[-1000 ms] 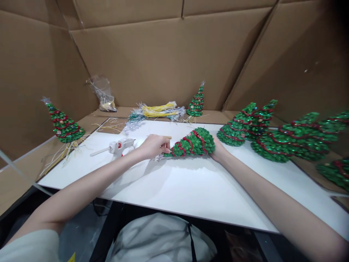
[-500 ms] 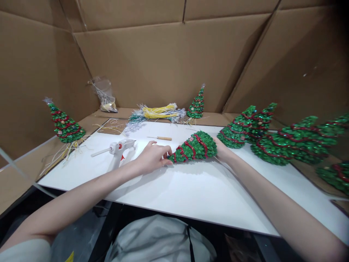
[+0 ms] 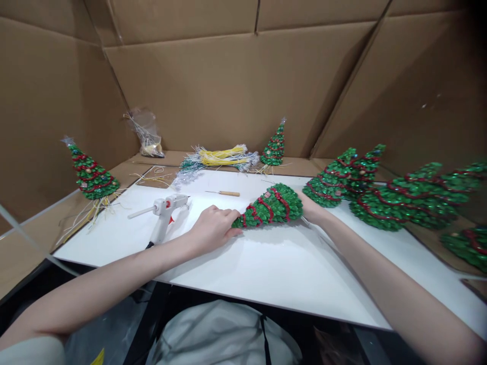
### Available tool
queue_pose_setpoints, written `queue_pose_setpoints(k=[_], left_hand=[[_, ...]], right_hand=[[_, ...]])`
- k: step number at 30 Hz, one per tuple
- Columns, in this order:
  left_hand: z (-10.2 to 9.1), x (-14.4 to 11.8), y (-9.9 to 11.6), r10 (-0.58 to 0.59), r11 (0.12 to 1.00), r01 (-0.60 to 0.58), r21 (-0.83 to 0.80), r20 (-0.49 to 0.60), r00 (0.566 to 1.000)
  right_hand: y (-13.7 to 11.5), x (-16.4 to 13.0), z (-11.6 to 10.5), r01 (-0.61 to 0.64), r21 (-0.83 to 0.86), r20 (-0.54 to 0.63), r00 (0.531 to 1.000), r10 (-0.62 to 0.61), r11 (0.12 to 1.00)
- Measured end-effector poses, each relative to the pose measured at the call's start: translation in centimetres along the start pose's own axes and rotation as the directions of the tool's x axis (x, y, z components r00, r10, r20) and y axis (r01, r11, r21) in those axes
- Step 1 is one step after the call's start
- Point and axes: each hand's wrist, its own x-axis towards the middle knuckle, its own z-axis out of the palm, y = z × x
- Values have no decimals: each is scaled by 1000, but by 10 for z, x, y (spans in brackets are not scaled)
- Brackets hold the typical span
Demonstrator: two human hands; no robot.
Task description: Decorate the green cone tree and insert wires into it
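Small green tree w/ red garland lies on its side near the middle of the white bench, tip pointing left, base to the right. Left hand is at the tip end, fingers curled and pinching the tip against the bench. Right hand sits at the base end, mostly hidden behind the tree; it touches the base, but can't tell if its grip is closed or just pressed flat.

Just left of the left hand: white glue gun, nozzle pointing left. Behind the hands, a thin awl w/ wooden handle, apart from both. Further back, a bundle of yellow & silver strands and one upright tree by the cardboard wall. Far left, another upright tree off the white board. Right side: several trees lying in a row, near the right hand but not touching. Clear bag in back-left corner.
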Motion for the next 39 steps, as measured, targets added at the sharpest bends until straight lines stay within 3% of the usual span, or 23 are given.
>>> queue_pose_setpoints(k=[8, 14, 20, 25, 28, 30, 32, 36, 39], left_hand=[[0, 5, -4, -72, 997, 73, -28, 30, 997], [-15, 16, -7, -70, 997, 73, -35, 65, 995], [-13, 60, 18, 38, 948, -57, -312, -66, 997], [1, 101, 41, 126, 843, -137, -520, -56, 990], [3, 113, 47, 172, 796, -177, -580, -64, 983], [2, 116, 48, 198, 770, -200, -606, -71, 978], [1, 115, 47, 210, 760, -212, -614, -76, 975], [1, 109, 45, 236, 758, -240, -606, -88, 968], [0, 103, 44, 244, 765, -253, -593, -97, 965]], right_hand=[[-8, -2, -1, 59, -118, 85, 995, -49, 991], [-24, -14, -28, 42, -334, 165, 986, 14, 942], [-37, -28, -51, 59, -560, 212, 974, 75, 827], [-34, -44, -64, -22, -626, 230, 950, 211, 779], [-31, -59, -69, -52, -473, 191, 968, 160, 879], [-29, -68, -64, -26, -240, 138, 989, 61, 970], [-29, -73, -53, 29, 60, 60, 998, -33, 998], [-31, -72, -17, 96, 516, -129, 991, -34, 851], [-33, -67, 5, 149, 690, -198, 980, -14, 708]])
